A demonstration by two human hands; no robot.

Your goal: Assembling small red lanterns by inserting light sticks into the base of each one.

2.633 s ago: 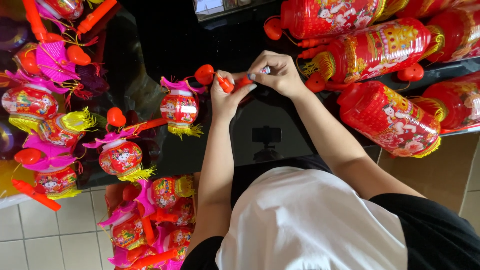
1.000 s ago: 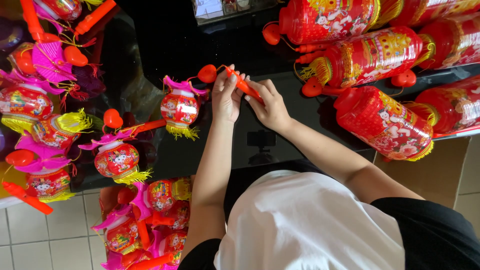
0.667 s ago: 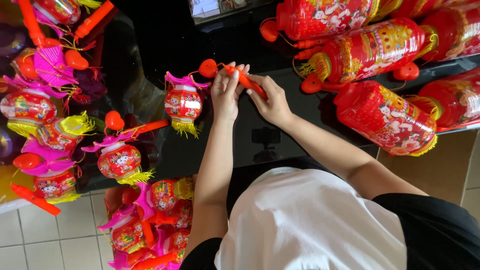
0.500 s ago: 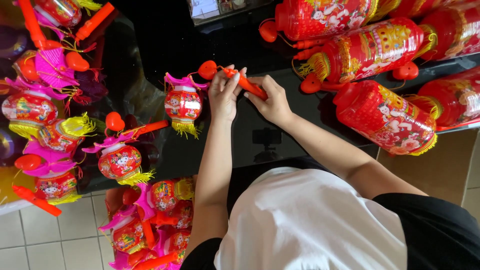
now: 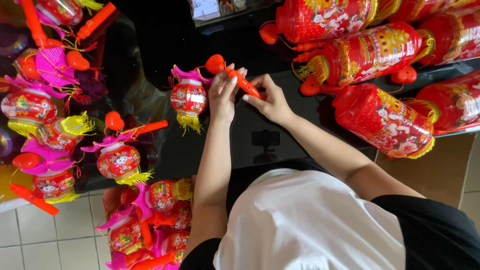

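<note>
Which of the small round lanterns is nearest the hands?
The small lantern with the pink top and yellow fringe, lying just beside the left hand. The other small ones lie farther off, toward the table's edge.

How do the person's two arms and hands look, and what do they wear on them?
Both forearms are bare: no sleeves reach them, and no watch, bracelet or gloves show. The left hand has long, pale-painted fingernails, and the right hand shows a pale nail too. No ring is visible. Near the shoulders lie a white garment and black fabric.

A shiny black table [image 5: 280,150] is seen in the middle. Pale floor tiles [image 5: 55,235] are seen at the lower left. A brown cardboard box [image 5: 445,170] is seen at the right.
</note>
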